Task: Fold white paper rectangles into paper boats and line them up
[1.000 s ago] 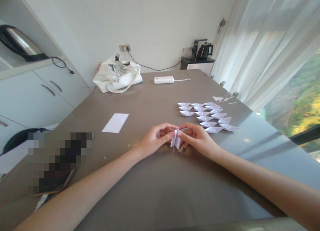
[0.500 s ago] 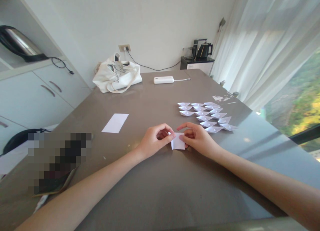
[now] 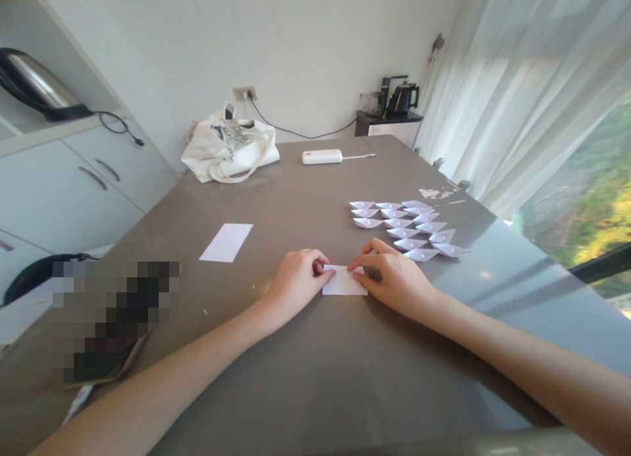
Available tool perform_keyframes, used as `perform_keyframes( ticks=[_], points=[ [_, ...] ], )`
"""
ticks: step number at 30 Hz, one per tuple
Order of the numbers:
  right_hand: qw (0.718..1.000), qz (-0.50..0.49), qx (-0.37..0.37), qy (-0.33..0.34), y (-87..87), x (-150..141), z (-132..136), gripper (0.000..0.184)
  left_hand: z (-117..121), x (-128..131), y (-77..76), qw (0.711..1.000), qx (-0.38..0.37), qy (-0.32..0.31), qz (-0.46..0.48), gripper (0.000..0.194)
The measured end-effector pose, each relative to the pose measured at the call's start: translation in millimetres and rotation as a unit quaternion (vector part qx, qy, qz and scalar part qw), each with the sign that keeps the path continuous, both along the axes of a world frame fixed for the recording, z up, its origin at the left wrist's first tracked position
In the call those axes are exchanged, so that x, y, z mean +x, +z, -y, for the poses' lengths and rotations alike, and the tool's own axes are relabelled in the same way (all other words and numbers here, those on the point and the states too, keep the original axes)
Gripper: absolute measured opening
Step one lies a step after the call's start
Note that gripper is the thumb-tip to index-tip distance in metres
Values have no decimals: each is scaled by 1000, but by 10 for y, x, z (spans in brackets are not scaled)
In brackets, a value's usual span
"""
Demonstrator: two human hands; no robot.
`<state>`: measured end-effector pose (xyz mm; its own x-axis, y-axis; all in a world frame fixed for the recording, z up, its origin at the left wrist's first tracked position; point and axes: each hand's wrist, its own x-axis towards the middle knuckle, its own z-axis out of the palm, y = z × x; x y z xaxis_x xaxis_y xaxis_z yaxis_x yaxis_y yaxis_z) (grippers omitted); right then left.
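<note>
A small white sheet of paper (image 3: pixel 342 286) lies wide and flat near the middle of the table. My left hand (image 3: pixel 302 276) pinches its upper left corner, thumb on top and the other fingers curled behind. At the right end, my right hand (image 3: pixel 397 276) has its thumb and index finger on the paper; its remaining fingers are partly hidden. Several folded paper boats (image 3: pixel 401 233) stand in rows just beyond my right hand. Farther left, another flat white sheet (image 3: pixel 227 243) rests on the table, apart from both hands.
A white bag (image 3: pixel 231 147) and a white power bank (image 3: pixel 322 157) with a short cable are at the table's far side. A blurred-out dark device (image 3: pixel 123 338) lies at the left. A black kettle (image 3: pixel 403 100) stands beyond the far right corner.
The paper between my hands was folded narrower with its left edge raised; now it is opened out wider and flatter. My left hand has shifted slightly left.
</note>
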<state>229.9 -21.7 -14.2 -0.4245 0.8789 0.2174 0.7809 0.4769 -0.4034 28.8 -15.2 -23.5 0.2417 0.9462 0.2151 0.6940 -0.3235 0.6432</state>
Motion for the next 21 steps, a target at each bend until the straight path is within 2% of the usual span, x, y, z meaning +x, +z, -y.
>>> perform_keyframes(
  ticks=[6, 12, 18, 21],
  points=[
    [998, 14, 9, 60, -26, 1, -22, 30, 22, 6, 33, 1000, 4, -5, -12, 10],
    [998, 14, -3, 58, -9, 0, -24, 28, 70, 27, 71, 995, 33, -93, -25, 5],
    [999, 19, -13, 49, 0, -5, -16, 28, 37, -1, 159, 989, -2, -146, -17, 19],
    [998, 24, -15, 50, 0, -3, -13, 30, 1, -19, 169, 988, -37, -152, 6, 16]
  ],
)
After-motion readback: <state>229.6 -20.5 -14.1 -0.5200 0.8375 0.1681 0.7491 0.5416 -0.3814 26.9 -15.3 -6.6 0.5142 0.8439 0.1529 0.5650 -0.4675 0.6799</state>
